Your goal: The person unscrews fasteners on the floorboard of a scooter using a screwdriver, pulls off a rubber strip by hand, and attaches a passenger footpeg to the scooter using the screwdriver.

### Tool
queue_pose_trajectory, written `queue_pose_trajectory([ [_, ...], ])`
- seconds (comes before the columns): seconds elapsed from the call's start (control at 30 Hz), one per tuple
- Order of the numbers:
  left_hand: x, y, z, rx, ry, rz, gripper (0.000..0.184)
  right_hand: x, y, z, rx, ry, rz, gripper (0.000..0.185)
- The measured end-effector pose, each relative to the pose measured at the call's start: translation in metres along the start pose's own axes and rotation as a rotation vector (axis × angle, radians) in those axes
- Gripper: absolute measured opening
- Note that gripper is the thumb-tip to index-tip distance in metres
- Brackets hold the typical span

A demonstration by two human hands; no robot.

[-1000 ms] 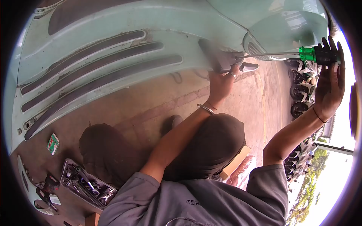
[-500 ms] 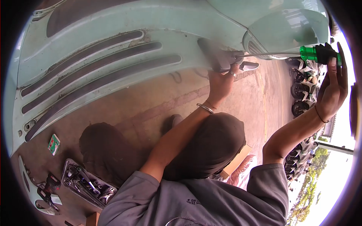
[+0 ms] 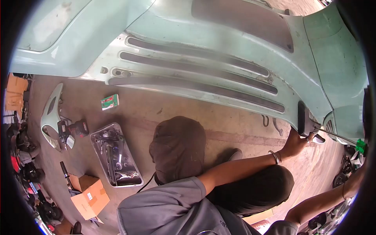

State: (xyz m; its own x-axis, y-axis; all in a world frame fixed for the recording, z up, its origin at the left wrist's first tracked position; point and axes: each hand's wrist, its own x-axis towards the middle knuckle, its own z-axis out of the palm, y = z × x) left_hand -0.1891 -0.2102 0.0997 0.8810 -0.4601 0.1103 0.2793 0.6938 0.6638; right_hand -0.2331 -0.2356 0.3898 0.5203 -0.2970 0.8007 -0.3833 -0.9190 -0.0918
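Observation:
My left hand (image 3: pixel 294 144), with a metal bangle at its wrist, is closed around a dark grey footrest (image 3: pixel 306 119) at the lower edge of the scooter's pale green body panel (image 3: pixel 250 47). A screwdriver's metal shaft (image 3: pixel 337 134) runs from this part to the right, and its green handle (image 3: pixel 360 146) shows near the dark rim of the view. Below that handle, my right hand (image 3: pixel 353 182) is mostly cut off at the right edge. Its fingers are hidden, so their grip on the handle does not show.
On the floor lie a metal tray (image 3: pixel 135 178) of tools, a cordless drill (image 3: pixel 78 128), a loose green panel (image 3: pixel 51 107), a small green-white box (image 3: pixel 110 102) and an open cardboard box (image 3: pixel 92 197). Parked scooters (image 3: pixel 340 179) stand at the right, various parts at far left.
My view has swung left, so the scooter, footrest and both hands now sit further right. My right hand, earlier visible at the screwdriver's handle, is largely out of sight. The left hand keeps its hold.

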Motion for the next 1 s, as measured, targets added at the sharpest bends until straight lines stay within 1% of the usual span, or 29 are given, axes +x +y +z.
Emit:
queue_pose_trajectory([
  [0.03,-0.001,-0.002,0.001,-0.011,0.01,-0.014,0.045,-0.003,-0.002,0.004,-0.001,0.015,0.022,0.051],
  [0.1,-0.002,-0.004,-0.001,0.118,-0.014,-0.027,0.044,-0.004,-0.006,0.008,0.001,0.031,0.04,0.053],
  [0.33,0.003,-0.002,-0.004,0.13,-0.009,0.035,0.043,-0.006,-0.017,0.011,-0.004,0.059,0.066,0.058],
  [0.4,0.0,-0.004,-0.003,0.12,-0.035,0.057,0.043,-0.005,-0.022,0.011,-0.018,0.07,0.088,0.06],
  [0.47,0.0,0.006,-0.003,-0.056,-0.057,-0.05,0.033,-0.003,-0.033,0.016,-0.034,0.087,0.119,0.062],
  [0.5,-0.001,0.002,0.0,-0.065,0.009,-0.018,0.03,-0.002,-0.038,0.019,-0.036,0.089,0.143,0.062],
  [0.57,0.0,-0.001,0.001,-0.12,-0.007,-0.01,0.032,0.0,-0.044,0.024,-0.004,0.071,0.178,0.064],
  [0.63,0.0,-0.004,0.001,-0.067,0.003,-0.011,0.033,0.004,-0.042,0.025,0.057,-0.007,0.209,0.064],
  [0.67,0.0,-0.004,0.002,-0.157,-0.002,-0.04,0.034,0.005,-0.041,0.027,0.315,-0.043,0.124,0.064],
  [0.77,0.0,0.004,0.005,-0.195,0.043,-0.037,0.035,0.012,0.002,0.02,0.71,-0.07,0.005,0.068],
  [0.8,-0.001,0.004,0.001,-0.194,-0.014,-0.126,0.034,0.016,0.014,0.01,0.413,-0.138,-0.094,0.071],
  [0.83,0.0,-0.001,0.001,-0.217,-0.05,-0.064,0.039,0.01,0.008,0.011,0.215,-0.077,-0.055,0.058],
  [0.9,0.0,-0.008,0.0,-0.22,-0.07,-0.058,0.038,-0.001,-0.002,0.013,-0.185,0.014,0.051,0.038],
  [0.93,-0.001,-0.006,0.001,-0.234,-0.078,-0.068,0.038,-0.004,-0.02,0.022,-0.183,0.051,0.122,0.034],
  [1.0,0.0,-0.002,0.0,-0.215,-0.082,-0.055,0.036,-0.003,-0.016,0.028,-0.008,0.071,0.145,0.033],
])
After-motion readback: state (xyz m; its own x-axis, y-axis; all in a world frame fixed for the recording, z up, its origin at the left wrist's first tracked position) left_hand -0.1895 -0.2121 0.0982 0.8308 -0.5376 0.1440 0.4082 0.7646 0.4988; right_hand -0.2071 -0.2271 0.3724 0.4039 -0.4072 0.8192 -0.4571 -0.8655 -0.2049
